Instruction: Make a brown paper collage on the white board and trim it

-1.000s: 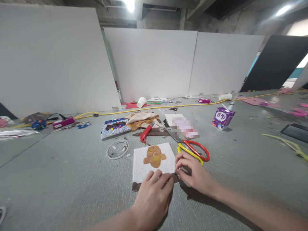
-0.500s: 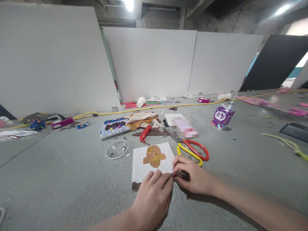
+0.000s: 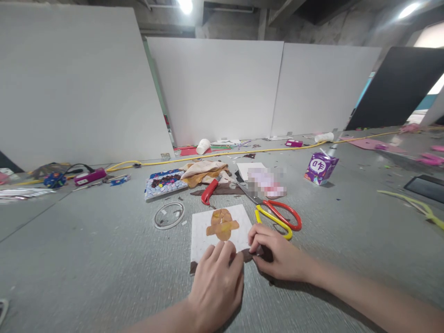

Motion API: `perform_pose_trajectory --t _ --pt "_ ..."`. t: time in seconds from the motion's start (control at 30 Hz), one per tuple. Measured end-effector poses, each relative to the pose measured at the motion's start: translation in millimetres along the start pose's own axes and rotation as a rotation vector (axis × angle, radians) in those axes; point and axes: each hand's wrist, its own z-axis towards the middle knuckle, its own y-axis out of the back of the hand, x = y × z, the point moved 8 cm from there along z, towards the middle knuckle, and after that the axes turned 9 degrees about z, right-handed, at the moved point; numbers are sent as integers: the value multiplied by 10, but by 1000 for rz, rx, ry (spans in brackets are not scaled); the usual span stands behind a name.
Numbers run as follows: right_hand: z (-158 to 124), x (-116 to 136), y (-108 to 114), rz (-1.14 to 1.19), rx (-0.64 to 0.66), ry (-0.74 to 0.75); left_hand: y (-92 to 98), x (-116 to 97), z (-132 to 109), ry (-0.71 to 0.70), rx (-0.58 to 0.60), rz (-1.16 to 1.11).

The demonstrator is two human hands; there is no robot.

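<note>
A white square panel lies flat in front of me, with an orange-brown cutout picture on its face. A dark brown strip runs along its near edge, partly hidden by my hands. My left hand is closed over that near edge, fingers bent and pressed together on the panel; the thumb is mostly hidden. At the near right corner, my right hand pinches the strip's end between thumb and fingers. Scissors with red and yellow handles lie just beyond my right hand. A red-handled cutter lies behind the panel.
Crumpled cloth pieces and a pebble-patterned panel lie behind. A tape ring sits left of the panel, a purple drink carton to the right. A yellow cord crosses the back, near a white cup.
My left hand has shifted slightly left and toward me along the near edge, away from my right hand. More of the brown strip shows between them. My right hand has barely moved.
</note>
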Motion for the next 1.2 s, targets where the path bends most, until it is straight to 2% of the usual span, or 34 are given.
perform_pose_trajectory --t 0.17,0.33,0.53,0.9,1.2 --pt "-8 -10 -23 10 18 -14 7 14 6 -9 -2 -31" --pt "-13 -8 -11 10 17 -12 -25 -21 19 -59 55 -22" --pt "-7 3 85 4 -44 7 -70 -59 18 -93 106 -17" --pt "-1 5 -10 -20 17 6 -74 -118 -7 -160 77 -78" --pt "-6 24 -19 -15 41 14 -79 -54 6 -91 65 -173"
